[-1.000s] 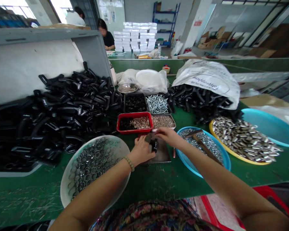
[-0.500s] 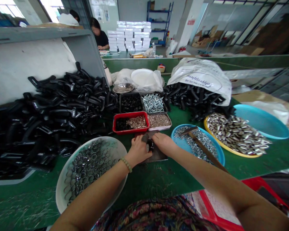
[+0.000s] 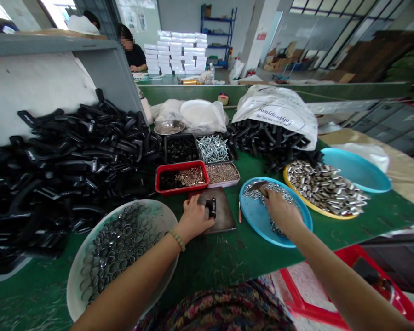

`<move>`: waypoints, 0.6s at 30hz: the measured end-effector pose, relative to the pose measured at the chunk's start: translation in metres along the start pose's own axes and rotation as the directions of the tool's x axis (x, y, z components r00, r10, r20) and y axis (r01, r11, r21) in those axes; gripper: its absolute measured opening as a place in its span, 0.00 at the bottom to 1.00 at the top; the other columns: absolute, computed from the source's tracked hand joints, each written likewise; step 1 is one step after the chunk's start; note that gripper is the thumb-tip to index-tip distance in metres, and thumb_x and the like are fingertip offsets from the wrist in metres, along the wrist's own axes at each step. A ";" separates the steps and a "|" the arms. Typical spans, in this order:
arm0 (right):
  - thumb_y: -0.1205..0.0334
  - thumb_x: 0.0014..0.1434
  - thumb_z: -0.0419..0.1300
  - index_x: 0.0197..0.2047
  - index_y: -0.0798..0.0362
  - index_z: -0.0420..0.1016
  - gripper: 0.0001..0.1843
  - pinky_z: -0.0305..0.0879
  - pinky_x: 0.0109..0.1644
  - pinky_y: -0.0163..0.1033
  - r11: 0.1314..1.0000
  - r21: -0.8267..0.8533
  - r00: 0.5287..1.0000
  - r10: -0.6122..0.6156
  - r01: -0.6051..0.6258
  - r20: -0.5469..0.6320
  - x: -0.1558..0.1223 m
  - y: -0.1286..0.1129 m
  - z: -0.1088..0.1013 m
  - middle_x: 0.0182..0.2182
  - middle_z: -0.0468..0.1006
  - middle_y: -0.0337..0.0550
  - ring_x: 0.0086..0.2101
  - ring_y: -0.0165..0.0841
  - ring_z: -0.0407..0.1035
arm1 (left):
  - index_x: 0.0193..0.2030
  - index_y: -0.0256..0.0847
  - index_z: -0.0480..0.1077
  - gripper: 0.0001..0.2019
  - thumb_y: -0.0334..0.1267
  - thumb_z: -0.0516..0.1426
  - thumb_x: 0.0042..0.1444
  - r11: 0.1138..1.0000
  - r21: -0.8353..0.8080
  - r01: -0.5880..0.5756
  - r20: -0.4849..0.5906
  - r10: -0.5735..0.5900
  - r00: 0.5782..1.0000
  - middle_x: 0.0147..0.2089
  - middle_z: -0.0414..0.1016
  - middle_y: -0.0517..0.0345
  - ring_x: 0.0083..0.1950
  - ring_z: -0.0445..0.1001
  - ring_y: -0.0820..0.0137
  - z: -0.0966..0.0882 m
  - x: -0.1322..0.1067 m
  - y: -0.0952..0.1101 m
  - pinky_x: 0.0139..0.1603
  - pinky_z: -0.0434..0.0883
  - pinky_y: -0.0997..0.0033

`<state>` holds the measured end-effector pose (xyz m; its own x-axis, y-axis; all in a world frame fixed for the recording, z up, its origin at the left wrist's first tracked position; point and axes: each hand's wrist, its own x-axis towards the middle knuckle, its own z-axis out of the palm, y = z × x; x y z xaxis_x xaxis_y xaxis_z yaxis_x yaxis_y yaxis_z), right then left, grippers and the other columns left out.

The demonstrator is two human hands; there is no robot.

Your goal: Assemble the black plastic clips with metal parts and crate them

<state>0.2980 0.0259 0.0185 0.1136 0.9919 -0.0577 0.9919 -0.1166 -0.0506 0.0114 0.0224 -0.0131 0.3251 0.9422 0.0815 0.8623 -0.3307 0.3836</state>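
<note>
My left hand [image 3: 193,219] is closed on a small black part [image 3: 212,207] and holds it upright on a dark metal plate [image 3: 225,217] lying on the green table. My right hand [image 3: 281,211] lies inside the blue bowl [image 3: 257,223], fingers curled over the handle of a hammer. The hammer's head [image 3: 258,185] shows at the bowl's far left side. Small silver pieces [image 3: 279,189] lie scattered in that bowl around my hand.
A white bowl [image 3: 158,209] of metal rings stands left. A red tray [image 3: 181,189] and other trays of screws sit behind the plate. Black handles [image 3: 72,151] pile up left and spill from a white bag [image 3: 276,110]. A yellow bowl [image 3: 317,212] holds metal cylinders. A red crate [image 3: 296,299] stands below right. A person [image 3: 133,50] sits far back.
My right hand left the black part and moved right into the blue bowl, onto the hammer. My left hand stays on the part. The view has shifted right.
</note>
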 end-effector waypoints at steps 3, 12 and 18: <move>0.57 0.66 0.42 0.59 0.50 0.59 0.21 0.66 0.44 0.45 0.907 0.363 0.973 -0.230 0.211 0.009 -0.020 -0.047 -0.017 0.49 0.73 0.52 0.42 0.42 0.73 | 0.58 0.34 0.57 0.33 0.44 0.58 0.46 0.999 -0.032 0.006 -0.018 -0.006 1.000 0.52 0.66 0.43 0.54 0.63 0.55 0.003 -0.001 -0.001 0.55 0.57 0.53; 0.57 0.66 0.43 0.58 0.48 0.60 0.19 0.65 0.40 0.41 0.837 0.449 0.917 -0.389 0.311 0.089 -0.026 -0.094 -0.028 0.40 0.78 0.47 0.38 0.39 0.74 | 0.59 0.37 0.57 0.31 0.40 0.58 0.47 0.999 -0.039 0.020 -0.028 -0.021 0.999 0.53 0.66 0.45 0.55 0.62 0.56 0.004 -0.001 0.000 0.56 0.56 0.53; 0.54 0.67 0.42 0.60 0.46 0.59 0.21 0.65 0.36 0.39 0.989 0.118 0.996 -0.080 0.084 -0.039 -0.014 -0.031 -0.001 0.45 0.75 0.50 0.36 0.39 0.74 | 0.53 0.44 0.69 0.22 0.38 0.56 0.50 0.998 -0.041 -0.057 0.025 0.058 0.998 0.55 0.66 0.47 0.56 0.61 0.53 -0.005 0.003 0.005 0.58 0.53 0.46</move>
<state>0.2653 0.0156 0.0214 0.0358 0.9993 -0.0141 0.9843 -0.0377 -0.1724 0.0148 0.0240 -0.0066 0.3840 0.9199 0.0801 0.8257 -0.3809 0.4160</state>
